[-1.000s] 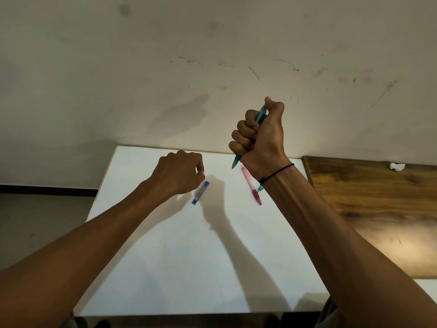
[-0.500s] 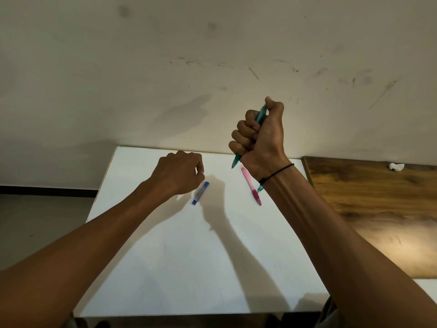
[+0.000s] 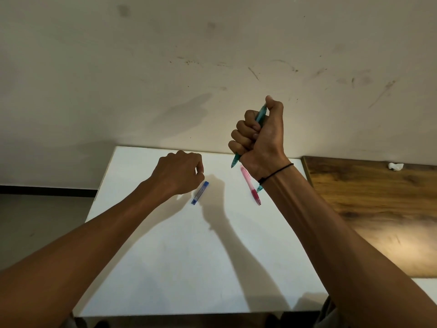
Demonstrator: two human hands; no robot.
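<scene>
My right hand point(image 3: 260, 136) is raised above the white table point(image 3: 189, 256) and grips a teal pen point(image 3: 260, 114) in a fist, thumb on its top end and its tip pointing down. My left hand point(image 3: 179, 172) hovers low over the table with fingers curled; whether it pinches anything is hidden. A small blue lead case point(image 3: 200, 193) lies on the table just right of that hand. A pink pen point(image 3: 250, 184) lies below my right wrist, and the tip of another teal pen point(image 3: 259, 188) peeks out beside my forearm.
A dark wooden tabletop point(image 3: 378, 209) adjoins the white table on the right, with a small white crumpled object point(image 3: 395, 166) at its back edge. A scuffed wall point(image 3: 212, 67) stands right behind both tables. Grey floor shows at the left.
</scene>
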